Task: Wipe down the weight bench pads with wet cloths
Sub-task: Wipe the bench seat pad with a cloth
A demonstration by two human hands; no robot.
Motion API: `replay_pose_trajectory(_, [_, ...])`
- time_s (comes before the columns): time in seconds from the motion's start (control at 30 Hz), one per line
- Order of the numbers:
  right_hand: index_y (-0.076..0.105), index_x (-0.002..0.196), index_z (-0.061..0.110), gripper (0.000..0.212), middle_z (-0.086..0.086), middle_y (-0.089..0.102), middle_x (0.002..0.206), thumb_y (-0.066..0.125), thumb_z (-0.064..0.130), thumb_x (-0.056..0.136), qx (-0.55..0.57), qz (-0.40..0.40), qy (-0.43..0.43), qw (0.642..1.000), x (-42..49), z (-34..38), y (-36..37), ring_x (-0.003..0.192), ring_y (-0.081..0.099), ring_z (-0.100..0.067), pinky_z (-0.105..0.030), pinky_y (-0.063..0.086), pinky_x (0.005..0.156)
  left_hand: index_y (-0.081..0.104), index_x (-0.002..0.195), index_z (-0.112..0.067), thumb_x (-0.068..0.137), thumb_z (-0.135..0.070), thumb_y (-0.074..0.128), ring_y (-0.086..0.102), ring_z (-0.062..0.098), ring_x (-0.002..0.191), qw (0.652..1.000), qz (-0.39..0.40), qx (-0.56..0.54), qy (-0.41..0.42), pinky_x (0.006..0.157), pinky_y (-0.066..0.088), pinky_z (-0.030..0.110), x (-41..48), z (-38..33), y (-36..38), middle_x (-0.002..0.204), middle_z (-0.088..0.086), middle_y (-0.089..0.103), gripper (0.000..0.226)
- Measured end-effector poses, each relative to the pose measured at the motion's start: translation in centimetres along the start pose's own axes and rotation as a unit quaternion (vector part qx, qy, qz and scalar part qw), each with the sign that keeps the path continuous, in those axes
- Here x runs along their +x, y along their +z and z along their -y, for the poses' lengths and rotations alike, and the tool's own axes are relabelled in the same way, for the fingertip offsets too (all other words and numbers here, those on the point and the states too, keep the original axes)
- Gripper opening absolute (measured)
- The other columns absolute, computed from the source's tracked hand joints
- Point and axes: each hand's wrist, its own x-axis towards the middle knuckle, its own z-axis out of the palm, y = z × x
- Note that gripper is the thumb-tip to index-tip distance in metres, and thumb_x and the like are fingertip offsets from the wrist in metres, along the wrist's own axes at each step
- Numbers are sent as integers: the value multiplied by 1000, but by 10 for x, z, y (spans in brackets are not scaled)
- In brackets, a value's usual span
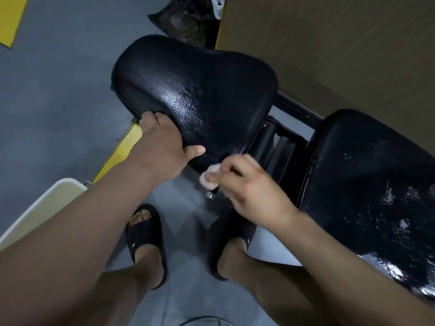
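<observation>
I have the left grip [164, 142] curled over the near edge of the seat pad [200, 90], thumb on top, probably to steady it. The right grip [249, 187] is closed round a bunched pink cloth [208, 176] at the pad's lower corner, near the wet-streaked back pad [364, 172]. Motion blur hides whether the cloth touches.

Grey floor [58, 95] with yellow markings [11, 17], brown wall panel [341, 43], white furniture edge [47, 208]
</observation>
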Motion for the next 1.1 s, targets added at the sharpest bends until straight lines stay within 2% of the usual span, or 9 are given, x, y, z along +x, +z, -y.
replay_pose_trajectory(0.07, [76, 110, 9, 26, -10, 60, 103, 64, 0, 89, 10, -66, 68, 995, 8, -12, -13, 86, 61, -29, -34, 54, 81, 21, 145, 14, 84, -59, 70, 35, 39, 138, 1000, -1, -7, 2, 114, 30, 36, -1, 1, -1, 150, 25, 19, 107])
replay_pose_trajectory(0.13, [75, 107, 8, 19, -7, 60, 105, 62, 2, 94, 24, -133, 181, 974, 21, -31, -25, 87, 64, -18, -17, 51, 83, 22, 144, 14, 85, -58, 69, 34, 39, 137, 1000, -1, -8, 4, 114, 29, 36, -3, 2, -2, 149, 26, 20, 105])
replay_pose_trajectory(0.23, [71, 105, 10, 18, -6, 62, 110, 60, 0, 94, 35, -159, 271, 949, 29, -37, -23, 98, 61, -9, -14, 50, 89, 25, 142, 14, 85, -58, 69, 37, 41, 134, 1000, -3, 0, 7, 112, 31, 38, -5, 1, -2, 147, 27, 23, 103])
replay_pose_trajectory(0.47, [75, 111, 7, 25, -11, 57, 102, 61, -1, 93, 48, -92, 145, 984, 10, 0, -6, 86, 62, -19, -16, 47, 87, 30, 138, 13, 83, -60, 71, 40, 42, 129, 1000, 2, 17, -6, 111, 34, 42, 0, -4, -5, 143, 25, 26, 101])
replay_pose_trajectory(0.63, [77, 107, 15, 21, -6, 64, 98, 63, 5, 95, 50, -184, 249, 950, 56, -37, -23, 80, 61, 3, -1, 40, 79, 30, 138, 11, 81, -61, 72, 39, 42, 132, 1000, 3, 13, -14, 113, 34, 44, 0, -4, -5, 143, 24, 25, 101])
replay_pose_trajectory(0.73, [74, 109, 15, 23, -1, 60, 100, 60, 5, 95, 46, -188, 285, 939, 58, -39, -25, 83, 58, 0, -4, 42, 82, 31, 137, 11, 82, -61, 71, 39, 43, 132, 1000, -3, 9, -4, 113, 34, 46, -3, -2, -4, 143, 23, 26, 99])
replay_pose_trajectory(0.8, [74, 107, 14, 23, -4, 61, 99, 62, 1, 92, 34, -155, 243, 957, 44, -20, -16, 80, 60, -6, -4, 41, 83, 33, 135, 10, 82, -62, 71, 38, 44, 133, 1000, -7, 9, -5, 112, 34, 48, -5, 1, -3, 143, 22, 27, 97])
replay_pose_trajectory(0.97, [75, 111, 11, 25, -11, 60, 96, 64, -1, 91, 6, -63, 141, 988, 37, -13, -21, 82, 62, -20, -19, 49, 82, 31, 135, 5, 80, -65, 70, 19, 41, 147, 1000, -12, 6, -20, 116, 30, 49, -6, -2, -5, 156, 23, 16, 98])
replay_pose_trajectory(1.1, [74, 102, 9, 17, -15, 64, 89, 59, 3, 95, -56, -141, 219, 964, 79, -57, -36, 79, 55, -15, 0, 34, 73, 26, 141, 7, 80, -65, 69, -4, 35, 156, 1000, 7, -8, -25, 124, 13, 42, -4, -3, -7, 166, 25, -11, 104])
